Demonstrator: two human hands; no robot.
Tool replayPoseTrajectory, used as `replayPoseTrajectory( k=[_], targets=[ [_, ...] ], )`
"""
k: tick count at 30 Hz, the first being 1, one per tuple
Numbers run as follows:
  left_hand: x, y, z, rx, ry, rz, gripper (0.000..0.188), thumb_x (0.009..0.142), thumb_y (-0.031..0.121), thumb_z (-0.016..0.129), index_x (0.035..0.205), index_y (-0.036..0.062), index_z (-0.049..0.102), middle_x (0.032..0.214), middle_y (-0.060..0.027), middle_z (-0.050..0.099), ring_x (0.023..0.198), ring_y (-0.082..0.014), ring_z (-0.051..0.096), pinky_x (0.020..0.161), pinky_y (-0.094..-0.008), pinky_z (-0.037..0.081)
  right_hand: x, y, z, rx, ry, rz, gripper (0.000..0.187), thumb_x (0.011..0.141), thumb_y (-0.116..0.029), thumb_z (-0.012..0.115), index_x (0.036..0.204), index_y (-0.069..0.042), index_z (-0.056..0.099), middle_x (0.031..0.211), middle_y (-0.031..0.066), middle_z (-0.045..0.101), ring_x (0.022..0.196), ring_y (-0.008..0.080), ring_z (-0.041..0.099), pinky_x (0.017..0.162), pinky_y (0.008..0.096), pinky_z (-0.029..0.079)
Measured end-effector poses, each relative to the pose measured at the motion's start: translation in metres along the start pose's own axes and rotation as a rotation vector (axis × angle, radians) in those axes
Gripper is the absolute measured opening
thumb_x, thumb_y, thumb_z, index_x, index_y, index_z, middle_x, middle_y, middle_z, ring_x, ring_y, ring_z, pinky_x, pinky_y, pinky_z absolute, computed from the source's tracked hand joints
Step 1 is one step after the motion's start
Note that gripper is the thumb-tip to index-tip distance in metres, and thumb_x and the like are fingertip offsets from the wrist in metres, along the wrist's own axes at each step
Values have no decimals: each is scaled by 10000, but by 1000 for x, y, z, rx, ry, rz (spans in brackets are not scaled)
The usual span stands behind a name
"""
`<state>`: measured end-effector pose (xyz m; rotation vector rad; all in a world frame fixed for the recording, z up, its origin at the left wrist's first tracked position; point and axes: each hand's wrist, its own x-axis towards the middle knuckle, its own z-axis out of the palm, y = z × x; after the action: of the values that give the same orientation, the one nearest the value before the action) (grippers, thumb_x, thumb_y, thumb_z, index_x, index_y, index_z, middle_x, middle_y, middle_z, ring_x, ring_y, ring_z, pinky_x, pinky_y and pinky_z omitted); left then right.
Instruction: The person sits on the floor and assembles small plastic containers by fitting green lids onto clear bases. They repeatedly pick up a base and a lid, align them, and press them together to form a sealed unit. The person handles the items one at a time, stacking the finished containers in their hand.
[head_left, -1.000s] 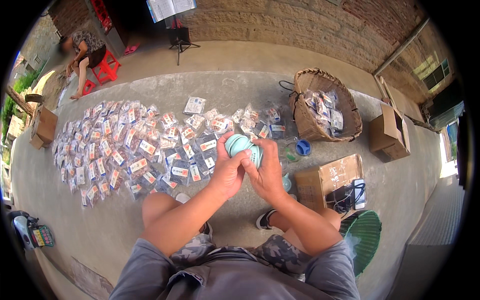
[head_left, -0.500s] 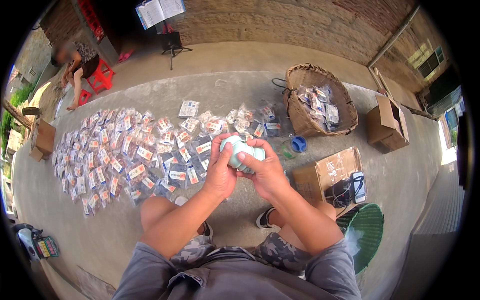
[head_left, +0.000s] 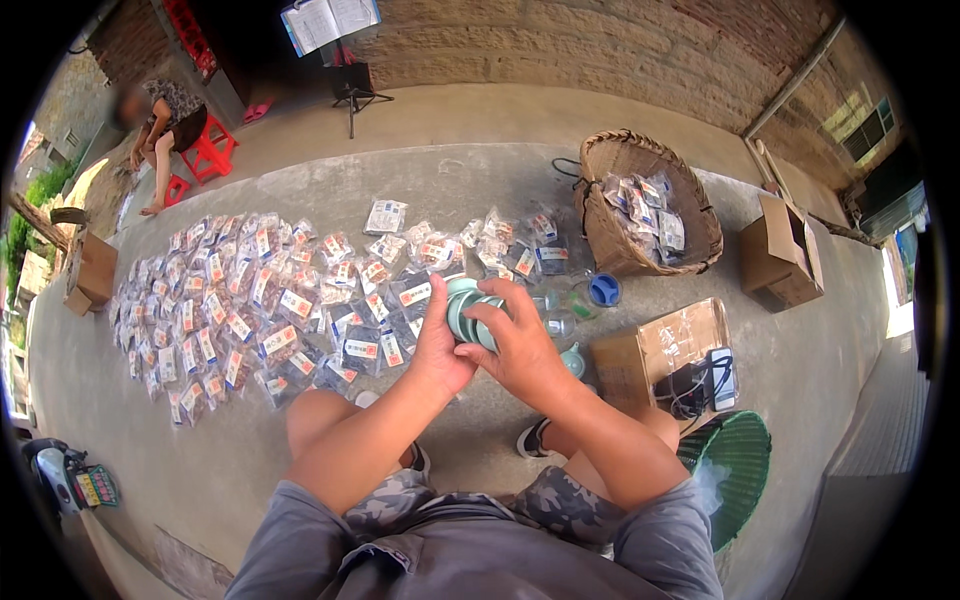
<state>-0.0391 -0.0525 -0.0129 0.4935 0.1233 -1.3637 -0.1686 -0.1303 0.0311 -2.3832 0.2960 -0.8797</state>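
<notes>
Between my hands, above the ground, is a stack of pale green cups (head_left: 468,318), tilted with several round rims showing. My left hand (head_left: 441,345) is closed round its left side, thumb along the edge. The fingers of my right hand (head_left: 517,345) curl over the right side, with the thumb underneath. Just right of my right wrist, a small pale green piece with a knob (head_left: 573,361) rests on the ground; my hand partly covers it, so I cannot tell whether it is a lid or a teapot. Beyond the right hand is a clear jar with a blue lid (head_left: 604,290).
Many small labelled plastic packets (head_left: 225,310) cover the ground at left. A woven basket (head_left: 650,255) holds more packets. Cardboard boxes (head_left: 640,350) stand at right, one bearing a phone (head_left: 722,380) and cables. A green basket (head_left: 735,480) stands near my leg. Far left, a person (head_left: 165,130) sits.
My hands have shifted their grip: the pale green pieces are now turned so that stacked rims show. The right hand's fingers have moved over the top. The knobbed piece has come into clearer view.
</notes>
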Motion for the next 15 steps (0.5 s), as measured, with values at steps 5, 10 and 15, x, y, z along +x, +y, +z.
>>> replayPoseTrajectory(
  k=[5, 10, 15],
  targets=[
    [2, -6, 6, 193, -12, 336, 539, 1000, 402, 739, 1368, 153, 433, 1279, -103, 633, 1224, -235, 607, 1044, -421, 545, -1, -5, 10, 107, 143, 232, 660, 863, -194, 859, 1386, -24, 493, 1324, 224, 558, 1228, 407, 585, 979, 461, 537],
    [-4, -11, 17, 308, -75, 458, 470, 1048, 370, 658, 1387, 132, 436, 1346, -108, 592, 1247, -238, 585, 1089, -431, 503, -2, -12, 4, 817, 124, 849, 609, 897, -157, 852, 1377, -63, 489, 1285, 127, 633, 1106, 254, 659, 893, 398, 586],
    [-4, -9, 22, 315, -48, 358, 458, 1089, 451, 541, 1424, 147, 472, 1366, -76, 581, 1250, -237, 576, 1119, -437, 466, 4, -13, -3, 1194, 283, 954, 601, 835, -107, 899, 1313, -70, 536, 1233, 79, 649, 1051, 183, 664, 856, 330, 566]
  ],
)
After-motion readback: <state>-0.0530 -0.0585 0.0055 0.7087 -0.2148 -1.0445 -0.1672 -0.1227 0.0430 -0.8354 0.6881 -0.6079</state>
